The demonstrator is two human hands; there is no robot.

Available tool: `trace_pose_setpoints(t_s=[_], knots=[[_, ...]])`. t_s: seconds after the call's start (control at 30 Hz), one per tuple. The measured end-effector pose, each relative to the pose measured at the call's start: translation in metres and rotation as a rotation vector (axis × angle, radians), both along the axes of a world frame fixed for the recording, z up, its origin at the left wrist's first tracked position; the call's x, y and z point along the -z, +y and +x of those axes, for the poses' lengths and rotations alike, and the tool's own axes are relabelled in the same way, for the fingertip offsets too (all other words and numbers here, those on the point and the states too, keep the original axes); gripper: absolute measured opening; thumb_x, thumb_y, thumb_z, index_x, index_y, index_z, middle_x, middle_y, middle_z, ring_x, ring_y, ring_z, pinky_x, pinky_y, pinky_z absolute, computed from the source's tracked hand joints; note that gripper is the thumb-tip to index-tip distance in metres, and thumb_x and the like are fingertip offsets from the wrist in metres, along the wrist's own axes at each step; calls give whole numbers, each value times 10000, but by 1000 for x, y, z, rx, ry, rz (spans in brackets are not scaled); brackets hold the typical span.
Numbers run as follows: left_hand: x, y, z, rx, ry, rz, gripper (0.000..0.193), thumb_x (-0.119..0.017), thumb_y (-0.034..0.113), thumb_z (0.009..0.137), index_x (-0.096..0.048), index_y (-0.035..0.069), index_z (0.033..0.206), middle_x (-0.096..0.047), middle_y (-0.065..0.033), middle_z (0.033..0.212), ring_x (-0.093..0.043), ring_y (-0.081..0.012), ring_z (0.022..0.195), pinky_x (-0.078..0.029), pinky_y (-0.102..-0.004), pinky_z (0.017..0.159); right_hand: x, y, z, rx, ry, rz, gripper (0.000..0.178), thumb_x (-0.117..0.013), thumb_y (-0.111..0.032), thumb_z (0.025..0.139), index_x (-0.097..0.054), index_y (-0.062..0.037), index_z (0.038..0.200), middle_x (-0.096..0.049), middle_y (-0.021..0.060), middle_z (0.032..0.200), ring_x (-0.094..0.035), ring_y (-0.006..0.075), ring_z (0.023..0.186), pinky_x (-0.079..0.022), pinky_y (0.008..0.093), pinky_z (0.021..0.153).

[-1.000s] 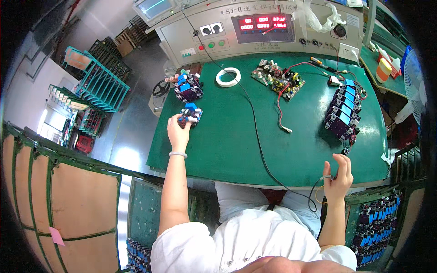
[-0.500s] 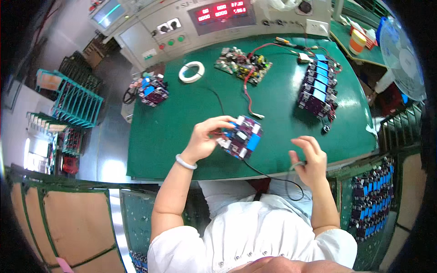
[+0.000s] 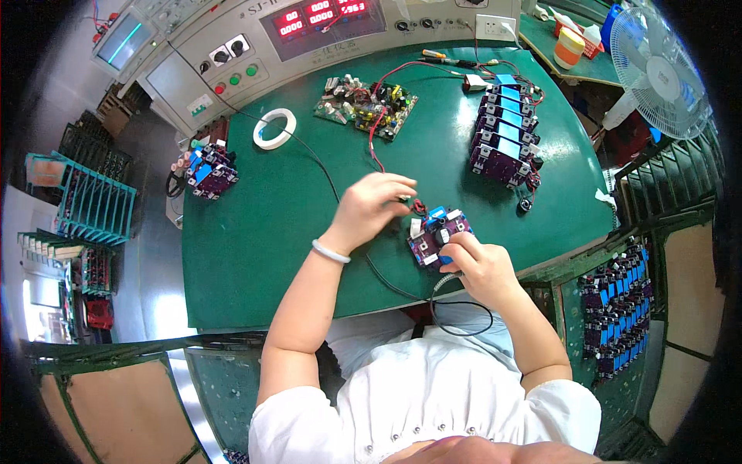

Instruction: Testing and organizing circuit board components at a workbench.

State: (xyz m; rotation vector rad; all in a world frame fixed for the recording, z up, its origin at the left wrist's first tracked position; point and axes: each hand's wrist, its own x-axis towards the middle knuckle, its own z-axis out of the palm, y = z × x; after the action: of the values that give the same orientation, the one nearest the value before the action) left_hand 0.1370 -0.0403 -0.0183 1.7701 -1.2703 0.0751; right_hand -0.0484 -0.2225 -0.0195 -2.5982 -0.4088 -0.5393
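Gripping a purple module (image 3: pixel 430 241) right-handed, with the left hand (image 3: pixel 375 207) close by

Holds the module in the right hand (image 3: pixel 487 271), with fingers and thumb closed on its near right side, by the front edge of the green bench (image 3: pixel 263 232). Cannot tell whether lifted or resting there. Holds the left hand just beyond it to the left, with thumb and forefinger drawn close at a small white connector (image 3: pixel 405 198) beside red wires (image 3: pixel 419 207); cannot tell whether clamped on it or only touching. Has a black cable (image 3: pixel 491 315) looping below the right hand. Has, farther back, a bare circuit board (image 3: pixel 367 108) with a red lead (image 3: pixel 372 139) running toward the left hand, a white tape roll (image 3: pixel 270 145) to its left, and a row of blue-topped modules (image 3: pixel 506 131) to the right. Faces a grey console (image 3: pixel 270 71) with a lit red display (image 3: pixel 321 19).
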Motion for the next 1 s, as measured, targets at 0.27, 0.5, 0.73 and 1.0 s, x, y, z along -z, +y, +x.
trace_pose_setpoints(t_s=[0.27,0.5,0.73,1.0], knots=[[-4,36,23,-164,-10,79,215,-724,35,762,-704,75,972,-696,-67,1029,-621,-259,921,-522,-356,829,-4,11,26,-37,76,-20,296,-779,-77,689,-606,-94,929,-582,49,937,-637,245,671,-500,343,542],[11,22,19,-105,-193,202,235,-709,77,772,-712,100,1005,-667,-26,996,-572,-239,898,-506,-353,805,-40,8,51,21,-10,78,298,-784,-92,703,-692,-164,977,-614,41,1009,-670,213,689,-527,322,554],[5,34,24,-205,-151,114,97,-680,16,762,-672,63,847,-612,-55,863,-569,-252,843,-497,-365,750,-52,6,88,-96,91,-75,333,-784,-99,660,-678,-164,970,-592,36,1115,-655,194,684,-524,316,561],[0,35,23,-28,50,-32,259,-641,-136,697,-673,35,888,-647,-81,891,-576,-266,873,-502,-373,768,-35,7,101,-176,-2,-199,330,-796,-135,644,-684,-140,954,-591,31,1122,-641,187,686,-515,317,545]])
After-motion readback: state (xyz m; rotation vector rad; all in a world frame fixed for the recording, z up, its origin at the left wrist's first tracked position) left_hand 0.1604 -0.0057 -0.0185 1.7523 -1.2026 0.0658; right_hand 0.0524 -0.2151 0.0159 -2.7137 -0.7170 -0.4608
